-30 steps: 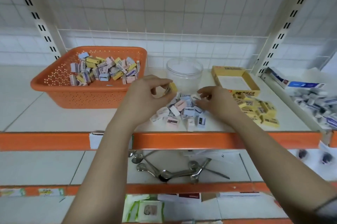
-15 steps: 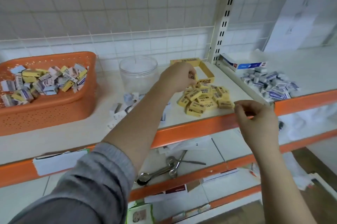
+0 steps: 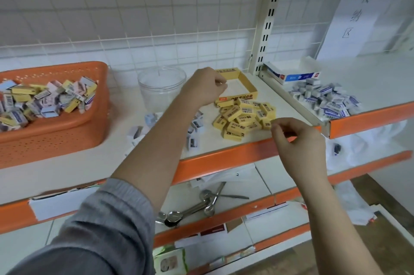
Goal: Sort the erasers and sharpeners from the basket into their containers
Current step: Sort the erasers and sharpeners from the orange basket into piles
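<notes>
Orange perforated plastic fills the left edge of the frame: the basket (image 3: 67, 126), its walls dotted with small holes, heaped with little rectangular blocks in yellow, pink, blue and white paper sleeves. Right of it, upper centre, stands a clear round container (image 3: 161, 86), smooth-walled and see-through.

Centre frame, the left hand (image 3: 202, 88) reaches up over the shelf, fingers curled in above the near left corner of the open yellow cardboard tray (image 3: 248, 83); whether anything sits inside that curl, I cannot tell. A grey knit sleeve (image 3: 100, 230) covers that arm at lower left.

Just below the tray, a loose pile of yellow erasers (image 3: 243, 117) sprawls on the pale shelf, boxy and printed in black. The right hand (image 3: 300, 147) hovers at the pile's right edge, over the orange shelf lip (image 3: 224, 158), thumb and forefinger drawn together in a pinch with the other fingers bent; what it pinches, if anything, is too small to make out.

Behind the left forearm, small white and grey blocks (image 3: 193, 133) lie scattered, partly hidden.

Over on the right, past the slotted cream upright (image 3: 268, 19), a heap of blue-and-white wrapped erasers (image 3: 324, 100) rests beside a white and blue carton (image 3: 291, 74). Lower shelf, centre: shiny metal spoons (image 3: 195, 209) in a tangle.
</notes>
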